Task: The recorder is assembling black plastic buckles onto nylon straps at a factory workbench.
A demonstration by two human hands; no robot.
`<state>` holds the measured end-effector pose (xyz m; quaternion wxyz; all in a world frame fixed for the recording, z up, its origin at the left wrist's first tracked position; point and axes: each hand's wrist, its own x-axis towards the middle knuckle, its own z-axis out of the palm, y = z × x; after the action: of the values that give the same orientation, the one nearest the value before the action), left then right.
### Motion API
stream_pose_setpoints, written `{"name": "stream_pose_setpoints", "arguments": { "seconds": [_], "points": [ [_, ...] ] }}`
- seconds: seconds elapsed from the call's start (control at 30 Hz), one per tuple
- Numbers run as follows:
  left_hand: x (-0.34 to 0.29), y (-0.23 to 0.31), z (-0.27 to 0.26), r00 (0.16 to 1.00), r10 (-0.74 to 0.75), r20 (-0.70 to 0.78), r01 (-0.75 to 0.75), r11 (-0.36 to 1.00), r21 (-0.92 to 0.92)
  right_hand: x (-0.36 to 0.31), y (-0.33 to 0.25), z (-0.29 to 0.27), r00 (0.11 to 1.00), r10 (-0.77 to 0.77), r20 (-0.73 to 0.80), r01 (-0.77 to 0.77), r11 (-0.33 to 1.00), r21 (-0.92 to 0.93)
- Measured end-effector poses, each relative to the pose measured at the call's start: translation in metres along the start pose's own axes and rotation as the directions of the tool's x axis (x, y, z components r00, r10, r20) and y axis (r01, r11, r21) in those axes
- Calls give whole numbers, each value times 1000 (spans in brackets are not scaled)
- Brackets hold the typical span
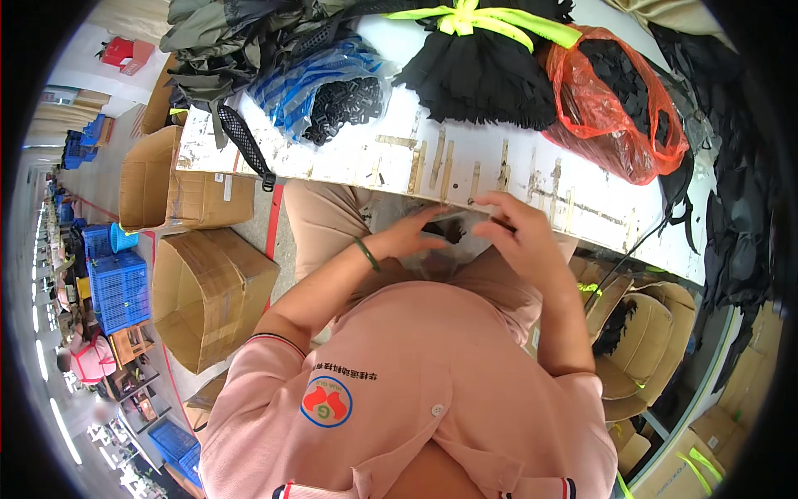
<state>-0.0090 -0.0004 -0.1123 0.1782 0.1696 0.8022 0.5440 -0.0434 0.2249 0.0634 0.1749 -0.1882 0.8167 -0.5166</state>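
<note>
My left hand reaches over my lap just below the table's front edge. Its thumb and fingers are apart, and nothing shows between them. Beside its fingertips, a clear plastic bag lies between my thighs with a small dark heap in it. My right hand is at the table edge, fingers bent. A small dark sliver shows among those fingers, too small to name. On the white worktable, worn tape strips lie in front of my hands.
A blue-striped bag of black plastic pieces, black fabric strips tied with a neon yellow band, and a red plastic bag line the table. Cardboard boxes stand at left, another carton at right. A webbing strap overhangs the edge.
</note>
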Motion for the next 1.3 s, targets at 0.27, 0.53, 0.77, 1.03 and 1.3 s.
{"name": "stream_pose_setpoints", "arguments": {
  "seconds": [0.27, 0.53, 0.77, 1.03, 1.3],
  "points": [
    [-22, -43, -10, 691, -652, 311, 291, 645, 706, 99, -9, -18, 784, -383, -488, 101, 855, -508],
    [2, 38, -37, 960, -170, 222, 170, 985, 19, 125, 1, -30, 874, -362, -324, 81, 766, -638],
    [46, 123, -68, 939, -20, -344, -47, 982, -183, 108, 6, -40, 647, -392, -653, 117, 898, -424],
    [67, 123, -48, 977, -45, -210, -33, 934, -355, 117, 10, -81, 912, -47, -407, -186, 838, -513],
    [63, 124, -44, 978, -173, -120, 85, 846, -527, 117, 33, -96, 887, -143, -440, -17, 941, -339]
  ]
}}
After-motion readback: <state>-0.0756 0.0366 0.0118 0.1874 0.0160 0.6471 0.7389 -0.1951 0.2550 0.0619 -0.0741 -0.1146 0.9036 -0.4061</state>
